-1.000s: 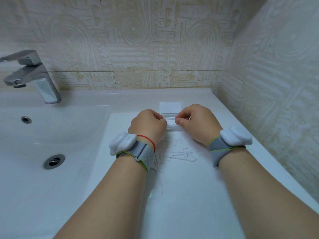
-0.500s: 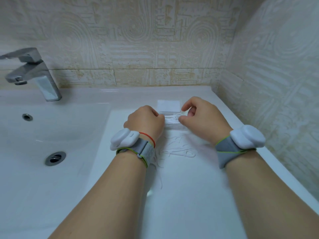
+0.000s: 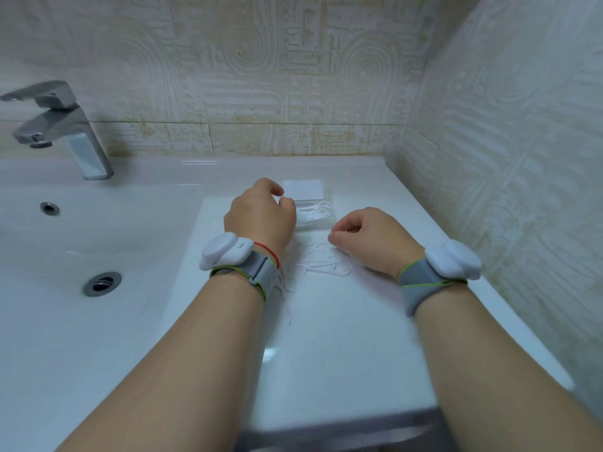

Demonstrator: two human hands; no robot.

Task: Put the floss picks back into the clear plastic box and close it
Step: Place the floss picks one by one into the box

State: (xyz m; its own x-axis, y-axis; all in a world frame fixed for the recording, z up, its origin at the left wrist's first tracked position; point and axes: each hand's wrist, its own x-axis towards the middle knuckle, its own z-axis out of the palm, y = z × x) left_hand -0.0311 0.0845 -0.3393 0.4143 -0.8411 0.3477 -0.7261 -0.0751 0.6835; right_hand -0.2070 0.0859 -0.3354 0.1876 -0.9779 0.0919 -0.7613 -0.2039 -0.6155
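Floss picks (image 3: 321, 267) lie loose on the table (image 3: 342, 337). Some sit in the open clear box (image 3: 315, 216) at their 12 o'clock. The left hand (image 3: 261, 216) is at the box's 9 o'clock side, and the right hand (image 3: 368, 238) is over the pile. Both grips are narrow; I cannot tell if they hold anything. Next, pinch more picks gently.

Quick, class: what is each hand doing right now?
Left hand: fingers curled beside the clear box; grip cannot be told.
Right hand: fingers curled over loose floss picks; hold cannot be told.
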